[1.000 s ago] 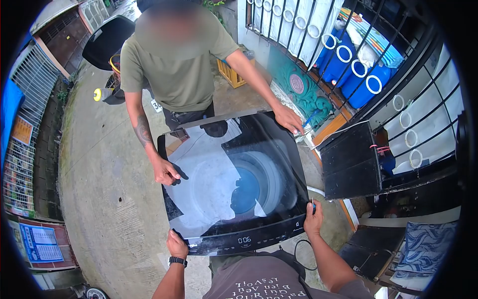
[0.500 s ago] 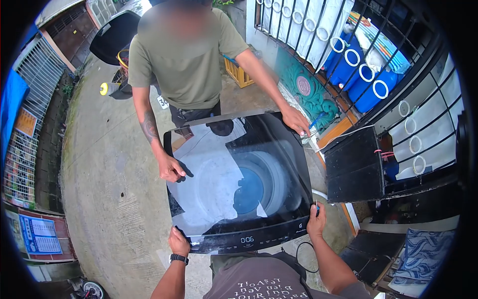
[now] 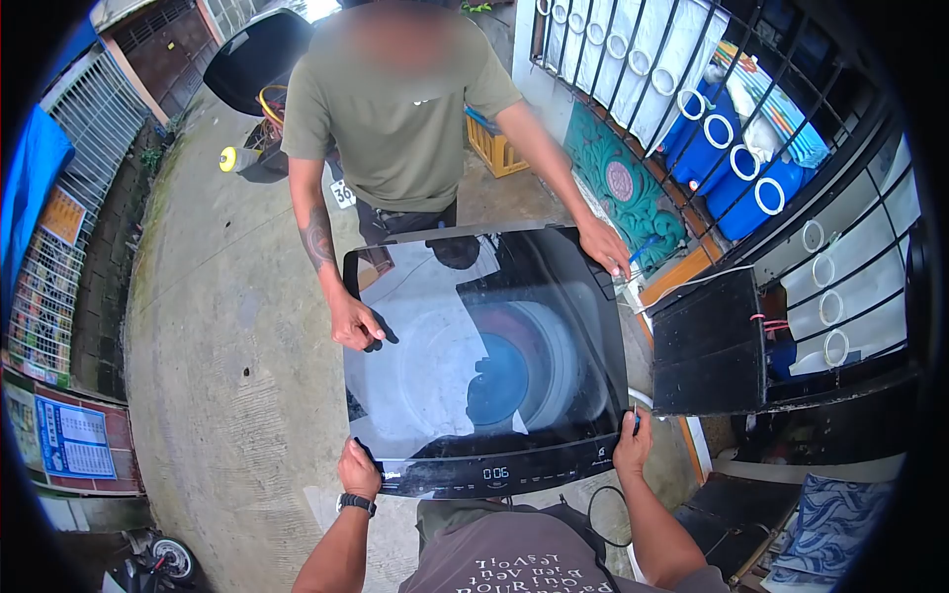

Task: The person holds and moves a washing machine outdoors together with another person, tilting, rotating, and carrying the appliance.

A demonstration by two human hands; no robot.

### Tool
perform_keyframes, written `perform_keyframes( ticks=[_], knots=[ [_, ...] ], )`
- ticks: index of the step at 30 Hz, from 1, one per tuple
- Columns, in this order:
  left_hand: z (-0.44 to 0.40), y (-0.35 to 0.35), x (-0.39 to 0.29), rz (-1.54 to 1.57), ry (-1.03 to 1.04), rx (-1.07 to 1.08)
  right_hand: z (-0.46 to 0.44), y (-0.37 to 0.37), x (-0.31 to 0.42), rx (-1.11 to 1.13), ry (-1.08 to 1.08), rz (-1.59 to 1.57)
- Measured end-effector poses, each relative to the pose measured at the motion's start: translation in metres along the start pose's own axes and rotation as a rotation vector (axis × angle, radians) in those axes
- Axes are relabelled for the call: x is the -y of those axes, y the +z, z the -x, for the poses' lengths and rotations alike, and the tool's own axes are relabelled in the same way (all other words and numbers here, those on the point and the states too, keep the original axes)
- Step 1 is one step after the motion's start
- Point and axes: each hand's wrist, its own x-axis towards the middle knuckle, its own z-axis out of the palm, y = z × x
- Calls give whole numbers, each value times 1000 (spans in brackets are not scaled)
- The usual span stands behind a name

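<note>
Both hands hold the front corners of a washing machine [image 3: 487,368], which has slid slightly rightward in view while its display [image 3: 495,473] stays at 0:06.
The left hand [image 3: 359,469] and right hand [image 3: 633,442] curl at the corners as before; something blue, too small to tell, shows by the right thumb. Between and beyond them, the smooth, glossy dark glass lid [image 3: 415,381] carries jagged pale reflections over a round drum [image 3: 499,381]. Past the left hand, a co-worker's finger [image 3: 370,327] still points above the glass; rough concrete [image 3: 227,366] lies left of it.
</note>
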Motion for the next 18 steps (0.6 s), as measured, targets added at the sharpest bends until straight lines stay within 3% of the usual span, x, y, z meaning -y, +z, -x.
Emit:
perform_keyframes(
  ticks=[18],
  knots=[
    [0, 1, -1, 15, 2, -31, 1, 1, -3, -13, -5, -21]
  ],
)
